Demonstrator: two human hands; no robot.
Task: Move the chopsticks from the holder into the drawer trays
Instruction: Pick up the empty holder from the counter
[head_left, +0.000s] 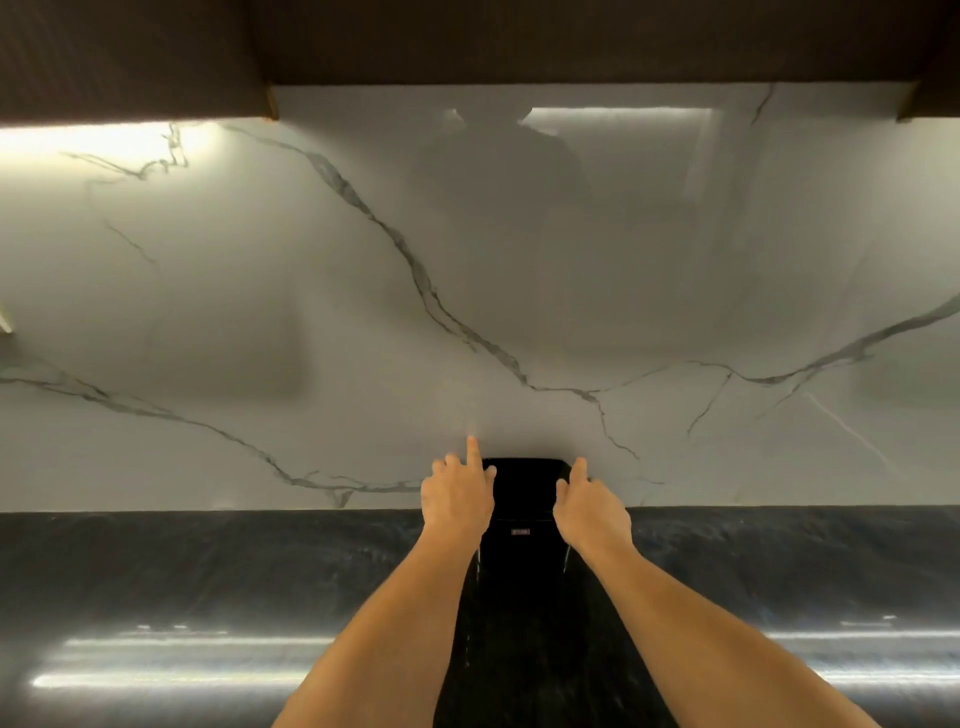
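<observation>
A black chopstick holder (524, 499) stands on the dark countertop, against the white marble wall. It has a small label on its front, and its top is dark; no chopsticks show in it. My left hand (457, 499) is at its upper left corner with the thumb touching the rim, the index finger pointing up and the other fingers spread. At the upper right corner, my right hand (589, 506) touches the rim with loosely spread fingers. Neither hand closes around anything. No drawer or tray is in view.
The glossy dark stone countertop (208, 582) runs across the whole width and reflects strip lights. Behind it rises a white marble backsplash (311, 312) with grey veins. Dark wooden cabinets (130, 57) hang overhead, with a lit strip under the left one.
</observation>
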